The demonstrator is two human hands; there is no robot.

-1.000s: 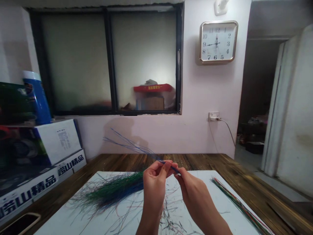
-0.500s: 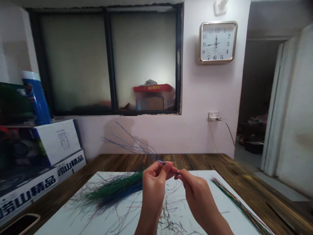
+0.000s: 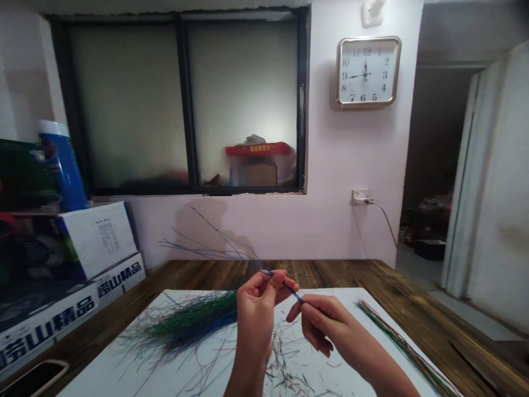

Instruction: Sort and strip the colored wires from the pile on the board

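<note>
Several thin blue wires (image 3: 223, 255) fan out to the upper left from between my hands. My left hand (image 3: 262, 295) pinches the bundle between thumb and fingers. To its right, my right hand (image 3: 324, 320) grips the gathered end of the same wires with thumb and forefinger, its other fingers loosely curled. A short stretch of blue strands shows between the two hands. Behind and left of my left hand lies a tangled heap of green and blue wires (image 3: 194, 320) on a white board (image 3: 343, 353).
Wire scraps (image 3: 289, 369) litter the board below my hands. A bundle of green and red wires (image 3: 397, 342) lies along its right edge. A phone (image 3: 39, 379) rests at the lower left on the wooden table (image 3: 182, 274), near stacked boxes (image 3: 99, 237).
My right hand has moved slightly right and down, away from the left, uncovering more of the blue strands. My left hand and the fanned wires have shifted a little left.
</note>
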